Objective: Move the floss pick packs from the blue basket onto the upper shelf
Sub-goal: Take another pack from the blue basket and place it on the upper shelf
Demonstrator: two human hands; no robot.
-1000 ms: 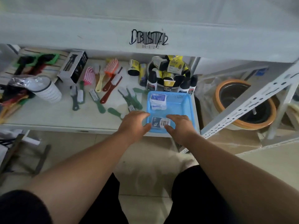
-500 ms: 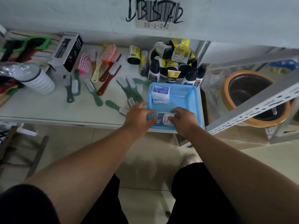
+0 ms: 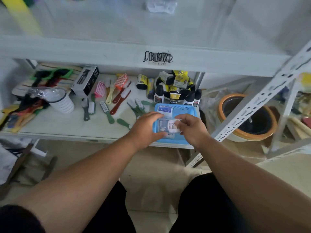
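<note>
From my head camera, much is hard to read: the upper shelf (image 3: 117,22) is a pale blur, with a whitish bundle (image 3: 161,5) at its far edge cut off by the frame, and I cannot tell what it is. The print on the floss pick pack (image 3: 168,126) I hold is too smeared to make out, and my own hands hide most of its edges. My left hand (image 3: 146,128) grips the pack's left end, thumb under and fingers curled over the top; my right hand (image 3: 191,129) pinches its right end between thumb and fingertips. The pack sits between both hands, lifted just above the near part of the blue basket (image 3: 186,111), which stands at the right end of the lower shelf (image 3: 58,121). A second pack (image 3: 165,109) lies in the basket's far left corner, partly behind my left fingers. Brushes (image 3: 106,110) are scattered to the left; bottles (image 3: 175,91) crowd just beyond the basket.
</note>
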